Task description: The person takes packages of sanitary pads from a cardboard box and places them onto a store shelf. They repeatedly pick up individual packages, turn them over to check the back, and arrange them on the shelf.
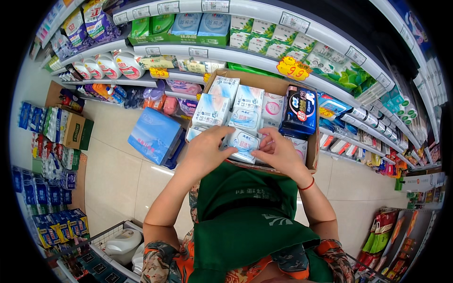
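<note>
An open cardboard box (311,155) full of sanitary pad packs lies before me, close against my green apron. My left hand (212,148) and my right hand (277,150) rest at either side of a white-and-blue ABC pack (243,145) in the front row, fingertips at its edges. Behind that pack lies a similar white-and-blue pack (244,119). White packs with pastel prints (212,109) fill the box's left part. White packs with pink circles (273,109) lie right of the middle, and dark blue packs (299,111) fill the back right corner.
Store shelves (247,55) with tissue packs and detergent bottles curve behind the box. A blue carton (154,136) stands on the tiled floor (116,169) at the left. Bottled goods (55,191) are stacked farther left. A wire basket (122,226) with white jugs is at the lower left.
</note>
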Demonstrator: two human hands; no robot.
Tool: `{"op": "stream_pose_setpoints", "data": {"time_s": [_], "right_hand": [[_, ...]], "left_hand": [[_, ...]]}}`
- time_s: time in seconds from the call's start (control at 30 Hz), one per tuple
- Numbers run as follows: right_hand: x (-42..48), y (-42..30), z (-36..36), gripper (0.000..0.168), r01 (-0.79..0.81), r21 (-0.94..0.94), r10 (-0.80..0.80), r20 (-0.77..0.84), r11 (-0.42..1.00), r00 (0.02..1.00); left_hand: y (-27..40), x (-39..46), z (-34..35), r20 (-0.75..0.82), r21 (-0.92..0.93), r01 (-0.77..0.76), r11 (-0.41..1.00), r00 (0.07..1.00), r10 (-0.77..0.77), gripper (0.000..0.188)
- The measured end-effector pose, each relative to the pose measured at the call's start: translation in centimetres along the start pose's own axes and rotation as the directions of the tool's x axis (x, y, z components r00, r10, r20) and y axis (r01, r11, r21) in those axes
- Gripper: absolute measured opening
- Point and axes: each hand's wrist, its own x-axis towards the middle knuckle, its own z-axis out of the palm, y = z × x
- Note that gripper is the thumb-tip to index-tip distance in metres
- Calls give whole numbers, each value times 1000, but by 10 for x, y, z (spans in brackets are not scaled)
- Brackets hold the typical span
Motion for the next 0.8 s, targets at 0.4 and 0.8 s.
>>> {"op": "stream_pose_setpoints", "data": {"time_s": [0.4, 0.8], "right_hand": [[39, -64, -13, 36, 268, 181, -274, 11, 946, 962], [130, -146, -14, 32, 327, 285, -355, 53, 901, 933]], "left_hand": [[8, 22, -37, -210, -2, -166, 986, 964, 162, 31], [-11, 62, -102, -437, -78, -306, 949, 866, 243, 34]]}}
